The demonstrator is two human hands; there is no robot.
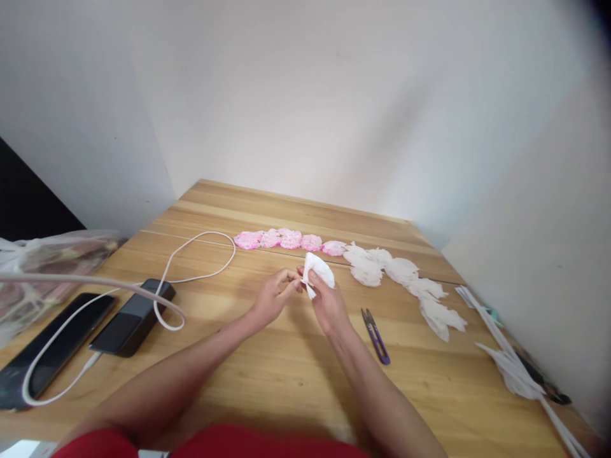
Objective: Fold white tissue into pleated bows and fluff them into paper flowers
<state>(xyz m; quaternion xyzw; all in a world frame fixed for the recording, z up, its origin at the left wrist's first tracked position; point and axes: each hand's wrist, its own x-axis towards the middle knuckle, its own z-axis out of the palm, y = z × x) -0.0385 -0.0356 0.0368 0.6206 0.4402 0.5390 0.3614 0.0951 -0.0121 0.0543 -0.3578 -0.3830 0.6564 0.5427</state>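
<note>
Over the middle of the table, my right hand (328, 304) grips a folded piece of thin white material (321, 270), either tissue or fabric. My left hand (275, 294) meets it from the left, with thumb and fingertips pinched at the piece's gathered lower corner. Whether a thread or wire sits in that pinch is too small to tell. Beyond the hands lies a row of round pink-and-white ruffled pieces (291, 239). Thin white ruffled pieces (401, 270) continue the row to the right. Purple-handled thread snips (376, 336) lie right of my right forearm.
On the left are a black power bank (128, 321) with a white cable (191, 280), a dark phone (71, 343) and a clear plastic bag (38, 280). White strips (513, 362) lie along the right edge of the wooden table (229, 394). Walls stand behind it.
</note>
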